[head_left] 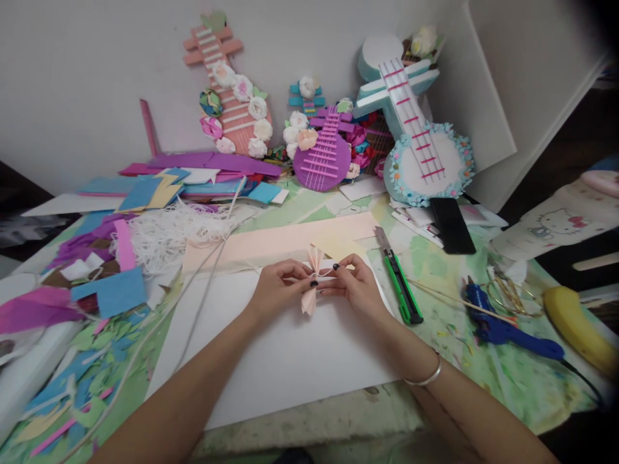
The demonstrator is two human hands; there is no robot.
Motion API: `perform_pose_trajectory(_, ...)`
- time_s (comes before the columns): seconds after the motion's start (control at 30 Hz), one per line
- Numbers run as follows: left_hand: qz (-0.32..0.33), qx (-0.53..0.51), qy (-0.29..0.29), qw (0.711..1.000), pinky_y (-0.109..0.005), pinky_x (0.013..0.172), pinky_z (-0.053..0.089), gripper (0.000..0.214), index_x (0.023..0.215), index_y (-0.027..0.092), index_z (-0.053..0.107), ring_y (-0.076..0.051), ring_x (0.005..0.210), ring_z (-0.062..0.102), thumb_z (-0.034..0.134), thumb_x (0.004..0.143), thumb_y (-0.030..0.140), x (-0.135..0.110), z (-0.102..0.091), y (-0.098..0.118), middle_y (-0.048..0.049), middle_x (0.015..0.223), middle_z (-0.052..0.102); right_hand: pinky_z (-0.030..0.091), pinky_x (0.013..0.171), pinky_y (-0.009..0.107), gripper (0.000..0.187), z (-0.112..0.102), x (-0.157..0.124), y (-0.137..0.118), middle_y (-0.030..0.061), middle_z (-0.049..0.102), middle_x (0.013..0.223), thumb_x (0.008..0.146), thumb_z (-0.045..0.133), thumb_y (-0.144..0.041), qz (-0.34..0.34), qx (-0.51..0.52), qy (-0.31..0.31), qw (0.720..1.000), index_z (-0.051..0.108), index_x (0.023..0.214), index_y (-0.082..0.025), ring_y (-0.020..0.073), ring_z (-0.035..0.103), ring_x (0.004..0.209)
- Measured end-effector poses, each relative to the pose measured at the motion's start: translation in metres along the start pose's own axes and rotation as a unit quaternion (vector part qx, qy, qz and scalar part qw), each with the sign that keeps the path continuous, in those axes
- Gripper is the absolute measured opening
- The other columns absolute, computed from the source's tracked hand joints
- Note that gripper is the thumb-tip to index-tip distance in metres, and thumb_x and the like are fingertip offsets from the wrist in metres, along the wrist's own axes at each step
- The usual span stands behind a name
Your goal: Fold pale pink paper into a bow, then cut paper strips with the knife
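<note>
My left hand point(280, 283) and my right hand point(355, 283) meet over a white sheet point(290, 361) on the table. Between them they pinch a pleated strip of pale pink paper point(312, 283), folded like a bow, gathered at its middle. A thin white thread or strip runs across that middle between my fingertips. Both hands have fingers closed on it. My right wrist wears a silver bangle point(428, 377).
A green utility knife point(399, 277) lies right of my hands, a blue glue gun point(503, 325) farther right, a black phone point(452, 225) behind. Foam guitar models point(324, 148) with paper flowers lean on the wall. Coloured paper scraps point(97, 283) cover the left side.
</note>
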State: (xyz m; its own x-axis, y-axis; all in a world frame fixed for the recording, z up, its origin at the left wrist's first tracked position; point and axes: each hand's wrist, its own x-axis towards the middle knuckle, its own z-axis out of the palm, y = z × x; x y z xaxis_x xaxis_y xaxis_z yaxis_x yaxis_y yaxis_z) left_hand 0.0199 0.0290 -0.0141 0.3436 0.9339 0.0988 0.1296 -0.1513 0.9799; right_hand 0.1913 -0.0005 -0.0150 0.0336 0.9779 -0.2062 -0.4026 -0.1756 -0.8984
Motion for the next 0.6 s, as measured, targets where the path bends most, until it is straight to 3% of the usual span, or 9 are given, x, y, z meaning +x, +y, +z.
perform_pose_trajectory(0.2,-0.007,0.029,-0.004,1.000,-0.025,0.065,0.053,0.017,0.060,0.015,0.066,-0.019,0.088,0.063,0.074,0.068,0.028,-0.0010,-0.0003,-0.0003,-0.0093,0.091,0.065,0.055,0.058,0.028,0.036,-0.0011,0.0000,-0.0048,0.0008,0.072,0.074,0.064,0.075,-0.036,0.005,-0.051,0.006,0.999,0.043,0.072,-0.021,0.0156,0.069,0.058)
perform_pose_trajectory(0.47,0.006,0.042,-0.027,0.999,-0.021,0.058,0.052,0.014,0.060,0.015,0.065,-0.020,0.092,0.062,0.072,0.068,0.024,-0.0035,0.0045,0.0024,-0.0104,0.103,0.061,0.052,0.052,0.025,0.026,0.0018,-0.0018,-0.0046,-0.0002,0.070,0.067,0.064,0.070,-0.029,0.005,-0.087,-0.017,0.996,0.047,0.072,-0.020,0.0146,0.066,0.056)
perform_pose_trajectory(0.6,0.017,0.044,-0.015,0.999,-0.024,0.067,0.054,0.014,0.058,0.015,0.064,-0.021,0.098,0.061,0.069,0.070,0.021,-0.0043,0.0077,0.0029,-0.0102,0.099,0.063,0.048,0.050,0.022,0.021,-0.0015,0.0003,-0.0004,0.0013,0.070,0.071,0.066,0.067,-0.028,-0.022,-0.115,-0.019,0.993,0.049,0.073,-0.020,0.0143,0.065,0.058)
